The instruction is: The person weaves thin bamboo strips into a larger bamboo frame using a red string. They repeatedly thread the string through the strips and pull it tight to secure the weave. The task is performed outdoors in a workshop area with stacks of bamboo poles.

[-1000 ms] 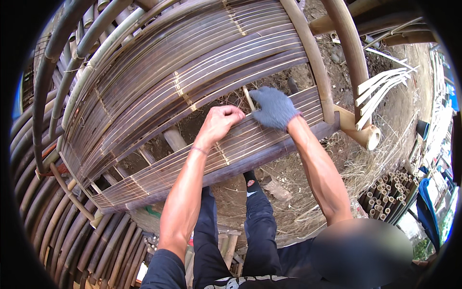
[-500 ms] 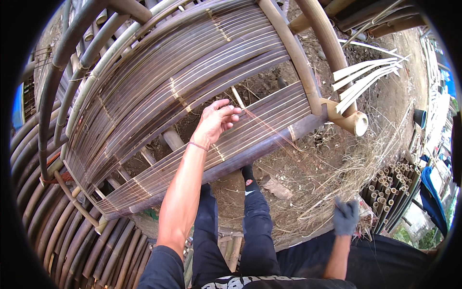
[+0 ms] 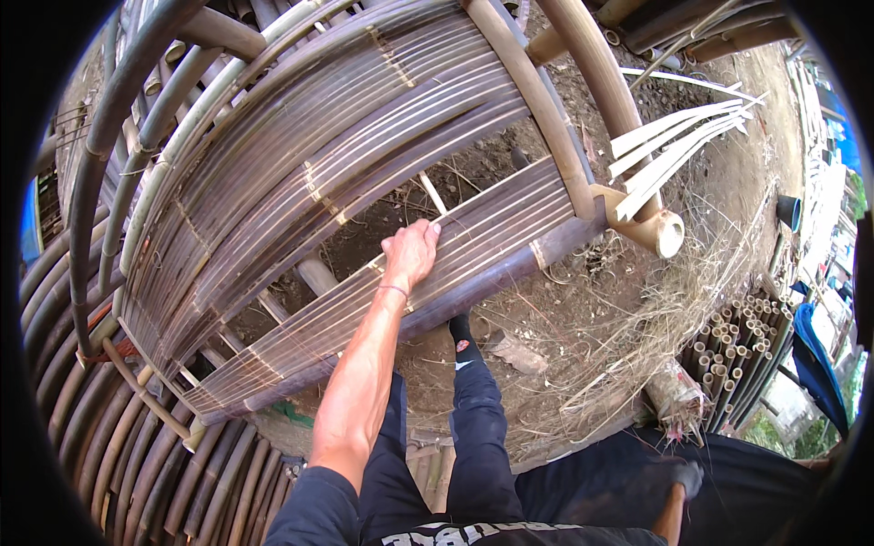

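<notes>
Beside the slatted seat, pale strips

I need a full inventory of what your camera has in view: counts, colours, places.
Front slat band: one, brown with pale lines, centre
Curved slat panel: one, brown, upper left of centre
Front rail: one, dark purplish brown, below the band
Pale strips: several, cream, upper right
Short bamboo poles: many, tan ends, right
Long bamboo poles: many, dark brown, lower left
Blue cloth: one, blue, far right
Flat scrap: one, brown, ground below the rail
Dry fibres: uncountable, straw, ground at right
Left hand: one, bare, fingers at the band's back edge
Right hand: one, grey-gloved, blurred, lower right
Legs: two, dark trousers, bottom centre
</notes>
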Demonstrator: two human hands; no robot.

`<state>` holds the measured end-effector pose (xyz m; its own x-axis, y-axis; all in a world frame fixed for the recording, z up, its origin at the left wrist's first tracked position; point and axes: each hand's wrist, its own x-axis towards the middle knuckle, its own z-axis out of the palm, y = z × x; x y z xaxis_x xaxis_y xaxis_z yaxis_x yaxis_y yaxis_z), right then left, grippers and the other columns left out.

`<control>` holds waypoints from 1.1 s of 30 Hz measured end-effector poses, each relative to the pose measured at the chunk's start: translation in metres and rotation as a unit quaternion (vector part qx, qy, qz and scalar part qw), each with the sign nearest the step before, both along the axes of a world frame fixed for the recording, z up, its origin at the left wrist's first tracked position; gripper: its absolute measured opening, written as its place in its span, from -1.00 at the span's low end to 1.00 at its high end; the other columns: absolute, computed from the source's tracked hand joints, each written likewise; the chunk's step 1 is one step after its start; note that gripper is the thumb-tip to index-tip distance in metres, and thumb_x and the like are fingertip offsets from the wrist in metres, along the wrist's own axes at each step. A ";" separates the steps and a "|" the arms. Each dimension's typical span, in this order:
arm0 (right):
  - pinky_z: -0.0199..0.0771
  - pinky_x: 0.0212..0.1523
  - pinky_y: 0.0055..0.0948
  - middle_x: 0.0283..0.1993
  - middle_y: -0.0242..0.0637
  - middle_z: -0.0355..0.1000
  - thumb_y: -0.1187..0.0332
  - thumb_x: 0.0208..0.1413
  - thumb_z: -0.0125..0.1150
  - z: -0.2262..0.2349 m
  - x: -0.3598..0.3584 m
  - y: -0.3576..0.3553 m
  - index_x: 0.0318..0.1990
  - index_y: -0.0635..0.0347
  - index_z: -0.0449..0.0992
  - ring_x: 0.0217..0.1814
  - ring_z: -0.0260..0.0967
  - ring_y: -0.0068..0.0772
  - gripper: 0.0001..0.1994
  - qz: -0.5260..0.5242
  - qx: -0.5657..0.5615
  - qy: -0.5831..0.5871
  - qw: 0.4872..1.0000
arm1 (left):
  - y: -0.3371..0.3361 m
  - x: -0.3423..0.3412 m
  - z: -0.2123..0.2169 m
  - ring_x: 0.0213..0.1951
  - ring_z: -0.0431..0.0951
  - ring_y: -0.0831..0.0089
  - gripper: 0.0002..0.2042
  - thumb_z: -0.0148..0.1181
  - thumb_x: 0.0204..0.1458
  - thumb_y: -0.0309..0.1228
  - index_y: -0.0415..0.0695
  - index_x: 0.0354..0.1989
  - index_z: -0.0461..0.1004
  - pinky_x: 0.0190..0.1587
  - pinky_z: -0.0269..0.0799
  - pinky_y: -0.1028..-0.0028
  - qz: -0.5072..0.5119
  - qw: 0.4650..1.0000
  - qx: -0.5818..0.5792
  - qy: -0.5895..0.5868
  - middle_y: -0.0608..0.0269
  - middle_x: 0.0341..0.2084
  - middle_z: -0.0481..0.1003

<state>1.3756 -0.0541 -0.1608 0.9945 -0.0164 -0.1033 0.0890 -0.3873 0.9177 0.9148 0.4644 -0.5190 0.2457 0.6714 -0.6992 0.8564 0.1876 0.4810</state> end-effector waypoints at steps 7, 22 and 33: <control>0.20 0.39 -0.22 0.27 -0.09 0.41 0.17 0.13 0.24 -0.240 -0.160 0.276 0.25 0.21 0.41 0.40 0.24 -0.06 -0.45 0.241 0.358 0.395 0.811 | -0.010 0.004 -0.012 -0.13 0.51 0.00 -0.68 0.02 0.25 -0.12 -0.11 -0.18 0.56 0.10 0.15 0.04 0.027 0.996 0.083 -0.036 -0.04 -0.38 0.58; 0.50 -0.05 -0.06 -0.18 0.01 0.58 0.06 0.19 0.17 -0.318 -0.291 0.503 -0.27 0.29 0.53 -0.16 0.55 0.09 -0.62 -0.013 0.396 0.604 0.691 | -0.002 0.006 -0.013 0.03 0.43 0.13 -0.59 0.02 0.23 -0.17 0.07 0.23 0.41 0.19 0.02 -0.02 0.016 0.999 0.006 -0.035 0.19 -0.08 0.55; 0.40 -0.46 -0.49 -0.49 -0.29 0.45 0.24 0.26 0.09 -0.253 -0.260 0.567 -0.23 0.32 0.61 -0.65 0.25 -0.48 -0.71 -0.360 0.667 0.640 0.126 | -0.001 0.006 -0.008 0.03 0.42 0.12 -0.68 -0.04 0.24 -0.16 0.01 0.01 0.54 0.16 0.04 -0.03 0.024 1.000 0.001 -0.014 0.20 -0.06 0.54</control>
